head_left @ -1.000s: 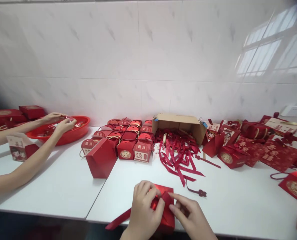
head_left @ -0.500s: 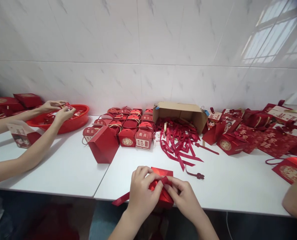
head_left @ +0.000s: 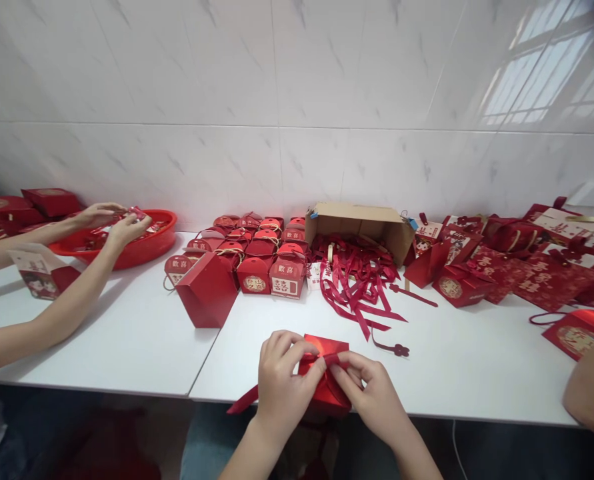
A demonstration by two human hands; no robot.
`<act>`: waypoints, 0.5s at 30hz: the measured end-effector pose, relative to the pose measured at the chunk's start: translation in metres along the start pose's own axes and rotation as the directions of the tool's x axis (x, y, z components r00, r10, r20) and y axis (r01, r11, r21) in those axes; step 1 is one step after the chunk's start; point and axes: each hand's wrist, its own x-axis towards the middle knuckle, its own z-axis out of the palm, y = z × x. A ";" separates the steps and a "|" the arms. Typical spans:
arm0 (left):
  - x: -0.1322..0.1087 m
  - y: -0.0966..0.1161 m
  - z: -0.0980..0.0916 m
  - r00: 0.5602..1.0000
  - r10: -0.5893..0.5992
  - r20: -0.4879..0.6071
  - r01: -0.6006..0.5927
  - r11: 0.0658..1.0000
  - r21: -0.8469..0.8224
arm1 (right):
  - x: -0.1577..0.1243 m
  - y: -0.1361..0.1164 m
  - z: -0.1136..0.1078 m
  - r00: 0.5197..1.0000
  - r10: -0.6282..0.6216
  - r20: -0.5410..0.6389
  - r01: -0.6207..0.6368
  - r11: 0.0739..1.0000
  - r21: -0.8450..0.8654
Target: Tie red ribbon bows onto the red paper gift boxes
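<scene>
At the table's front edge, a small red gift box (head_left: 334, 402) sits between my hands. My left hand (head_left: 287, 377) is closed, thumb and fingers pinching a dark red ribbon (head_left: 245, 399) over the box top; one ribbon tail sticks out to the left. From the other side, my right hand (head_left: 369, 390) pinches the same ribbon close to my left fingertips. Whether there is a knot under the fingers is hidden. Just beyond lies a thin dark red strap with a flower-shaped end (head_left: 401, 350).
A tipped cardboard box (head_left: 361, 213) spills red ribbons (head_left: 357, 273). Left of it stand rows of small red boxes (head_left: 254, 275) and a taller red box (head_left: 207, 293). Red gift bags (head_left: 551, 277) crowd the right. A co-worker's hands (head_left: 127, 230) hold a small packet over a red basin (head_left: 149, 253).
My fingers have shifted slightly on the ribbon, and the gift box sits a little further right in view. The co-worker's hands stay over the basin.
</scene>
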 end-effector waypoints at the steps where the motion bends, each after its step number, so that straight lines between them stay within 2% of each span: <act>1: 0.001 -0.001 0.000 1.000 -0.004 -0.003 0.004 1.000 0.004 | 0.000 0.000 0.001 1.000 0.004 -0.011 -0.004 1.000 -0.014; 5: 0.003 -0.002 -0.002 0.998 -0.047 0.036 0.048 0.999 -0.022 | 0.002 0.001 0.003 0.993 -0.034 -0.109 0.026 0.997 -0.074; 10: 0.004 -0.009 -0.010 0.963 -0.136 0.234 0.187 0.959 -0.212 | 0.006 0.002 0.004 0.976 -0.106 -0.188 0.095 0.993 -0.071; 12: 0.004 -0.018 -0.012 0.957 -0.159 0.245 0.218 0.946 -0.240 | 0.007 0.001 0.005 0.968 -0.148 -0.202 0.139 0.989 -0.058; 15: 0.002 -0.036 -0.008 0.945 -0.253 0.207 0.296 0.930 -0.217 | 0.007 0.000 0.005 0.963 -0.187 -0.195 0.187 0.982 -0.018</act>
